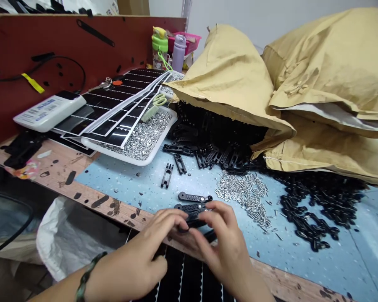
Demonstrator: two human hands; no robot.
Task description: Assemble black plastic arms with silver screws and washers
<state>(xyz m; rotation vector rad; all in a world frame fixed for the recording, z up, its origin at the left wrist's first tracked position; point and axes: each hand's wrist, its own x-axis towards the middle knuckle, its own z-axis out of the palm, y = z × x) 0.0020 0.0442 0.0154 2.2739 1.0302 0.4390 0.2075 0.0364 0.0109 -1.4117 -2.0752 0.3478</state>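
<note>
**Fingers:** we've got both hands clenched in close, with the left hand [134,256] and the right hand [223,247] meeting over one piece. The left fingers [173,218] and right fingers [216,216] are curled and pinching, not spread.

**In the grip:** a black slotted part [192,214], matte and long, with its end partly hidden behind our fingers. We can't tell exactly how many pieces are stacked there.

**Just above the fingers:** a second black bar [195,197], with rounded ends, lying on the blue table mat [138,186]. It sits very close to the held part.

**Farther up the mat:** a loose black forked part [166,175], plus a messy heap of black parts [214,157] spilling from kraft paper bags [330,79].

**Right of the hands:** a scatter of steel pins and washers [245,201], shiny and tiny, next to a black chain-like spill of parts [311,209].

**Upper left of the frame:** a white tray [145,157] full of silver washers, with black sheets with white outlines [119,113] draped over it and green-handled scissors [159,100] on top.

**Under the wrists:** a black sheet with scalloped white lines [182,277] at the bottom of the frame.

**Left wrist:** a beaded bracelet [86,274].
</note>
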